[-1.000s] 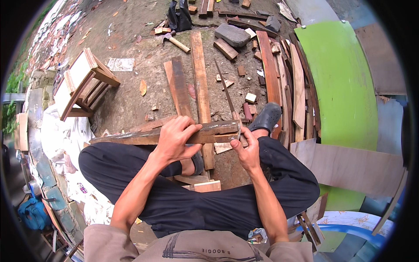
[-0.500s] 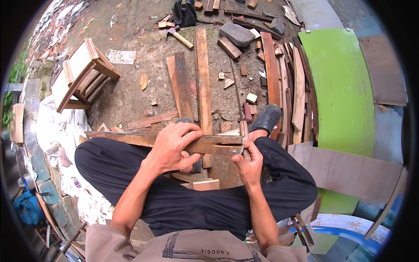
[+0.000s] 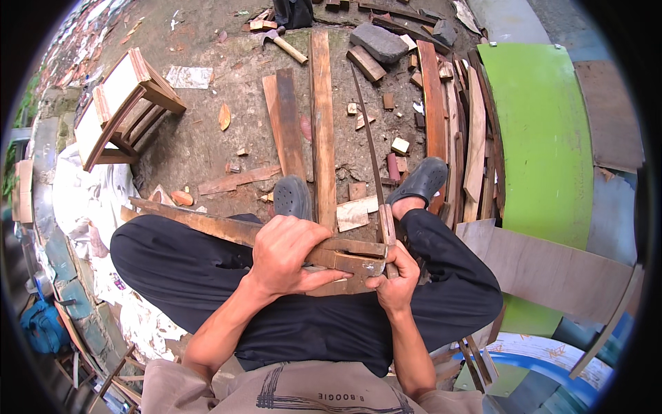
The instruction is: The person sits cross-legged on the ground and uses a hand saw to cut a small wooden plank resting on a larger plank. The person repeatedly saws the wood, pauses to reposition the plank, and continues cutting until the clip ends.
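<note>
A long brown piece of wood (image 3: pixel 207 225) lies slantwise across my lap, with a split or slot at its right end. My left hand (image 3: pixel 279 259) presses down over it, fingers on the far side and thumb along the near side. At the slotted end, my right hand (image 3: pixel 398 277) is closed around the wooden handle of a handsaw (image 3: pixel 377 165). The saw's thin dark blade is seen nearly edge-on and points away from me. My right fingers partly hide the handle, and its teeth are too small to make out.
Between my feet runs a long plank (image 3: pixel 322 131), beside shorter boards (image 3: pixel 284 121). A hammer (image 3: pixel 288 48), a grey stone block (image 3: pixel 379 43) and several offcuts lie beyond. A small wooden stool (image 3: pixel 131 103) is at left; a green panel (image 3: pixel 545 145) and stacked strips stand at right.
The saw's blade tip has swung slightly left and farther away. My hands and the wood's right end have come a little nearer to me, and the wood slants more.
</note>
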{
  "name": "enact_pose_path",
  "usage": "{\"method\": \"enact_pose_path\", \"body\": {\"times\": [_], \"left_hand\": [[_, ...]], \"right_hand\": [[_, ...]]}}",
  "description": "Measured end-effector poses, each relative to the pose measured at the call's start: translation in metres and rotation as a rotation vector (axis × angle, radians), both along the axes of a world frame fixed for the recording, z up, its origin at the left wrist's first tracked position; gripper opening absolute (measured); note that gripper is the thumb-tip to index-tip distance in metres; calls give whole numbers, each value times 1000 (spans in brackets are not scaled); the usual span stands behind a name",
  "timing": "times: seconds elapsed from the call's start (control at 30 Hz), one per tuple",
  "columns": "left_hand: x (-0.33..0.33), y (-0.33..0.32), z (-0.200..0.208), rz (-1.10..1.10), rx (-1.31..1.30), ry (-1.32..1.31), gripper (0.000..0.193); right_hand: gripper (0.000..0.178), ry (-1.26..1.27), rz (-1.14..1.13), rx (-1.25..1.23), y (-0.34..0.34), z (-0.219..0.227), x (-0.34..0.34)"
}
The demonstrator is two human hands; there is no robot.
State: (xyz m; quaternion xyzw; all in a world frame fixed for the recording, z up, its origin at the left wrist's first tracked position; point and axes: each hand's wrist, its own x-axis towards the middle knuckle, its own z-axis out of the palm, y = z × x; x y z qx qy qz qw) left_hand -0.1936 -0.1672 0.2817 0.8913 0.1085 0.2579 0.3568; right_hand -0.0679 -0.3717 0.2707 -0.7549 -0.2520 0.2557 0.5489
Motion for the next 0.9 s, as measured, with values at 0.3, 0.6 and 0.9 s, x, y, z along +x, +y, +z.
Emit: {"method": "enact_pose_path", "body": {"times": [0.3, 0.6, 0.9], "left_hand": [[-3, -1, 1, 63, 17, -79, 56], [-9, -1, 9, 98, 10, -112, 54], [-4, 10, 17, 57, -3, -92, 57]], "right_hand": [[68, -154, 134, -23, 6, -1, 9], [48, -5, 64, 26, 13, 4, 4], [66, -28, 95, 160, 15, -1, 5]]}}
